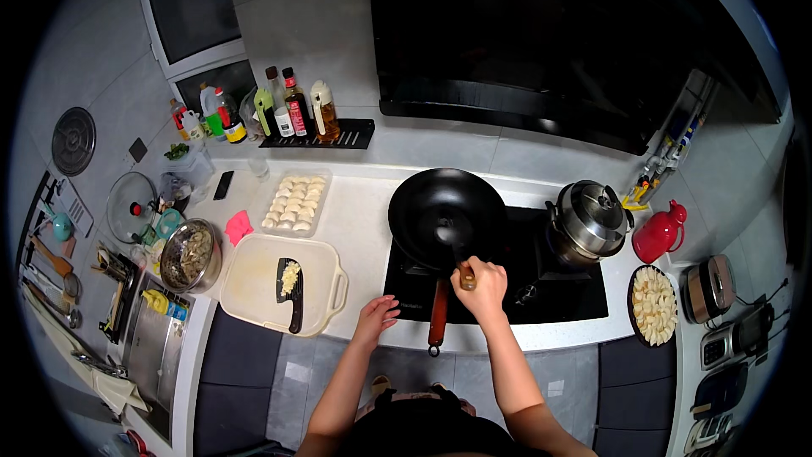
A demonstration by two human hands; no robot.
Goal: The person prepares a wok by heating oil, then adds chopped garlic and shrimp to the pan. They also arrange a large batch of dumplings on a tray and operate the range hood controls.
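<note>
A black wok (419, 209) with a wooden handle sits on the left burner of the black gas hob (571, 304). My right hand (485, 285) is closed around the wooden handle of a utensil (458, 254), whose dark head rests inside the wok. My left hand (377, 319) hangs over the counter's front edge, left of the wok handle, fingers apart and holding nothing. To its left, a cleaver (296, 311) with chopped pale bits, likely garlic, (290, 278) on its blade lies on a cream cutting board (250, 292).
A steel pot (587, 219) stands on the right burner, with a red jug (660, 231) and a plate of dumplings (653, 304) beyond. Boxed dumplings (295, 203) and a steel bowl of food (190, 256) are at left. Bottles (297, 105) stand on a black wall shelf (355, 134).
</note>
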